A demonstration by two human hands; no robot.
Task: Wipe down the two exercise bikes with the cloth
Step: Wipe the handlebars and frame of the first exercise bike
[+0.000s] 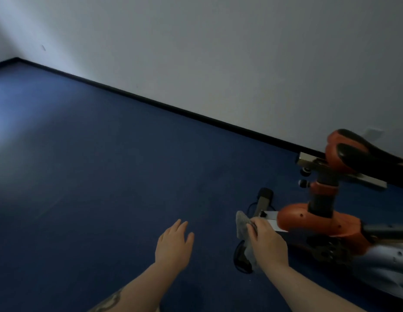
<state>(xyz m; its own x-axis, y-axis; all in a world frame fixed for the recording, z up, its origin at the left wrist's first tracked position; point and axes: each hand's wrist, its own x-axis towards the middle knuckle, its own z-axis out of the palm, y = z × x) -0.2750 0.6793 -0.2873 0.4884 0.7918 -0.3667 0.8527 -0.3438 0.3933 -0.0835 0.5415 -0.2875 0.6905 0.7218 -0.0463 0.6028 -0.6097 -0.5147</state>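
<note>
An orange and black exercise bike (308, 219) stands at the lower right, its orange and black saddle (358, 154) raised above the frame. My right hand (267, 242) grips a grey cloth (242, 226) and holds it against the bike's rear base bar (271, 218), at its white end. My left hand (174, 242) hovers over the carpet to the left, fingers relaxed and holding nothing. Only one bike is in view.
Dark blue carpet (106, 176) fills the floor to the left. A white wall (218, 52) with a black skirting board (173, 108) runs diagonally behind. The bike's black rear foot (264, 195) and a pedal (241, 260) lie near my right hand.
</note>
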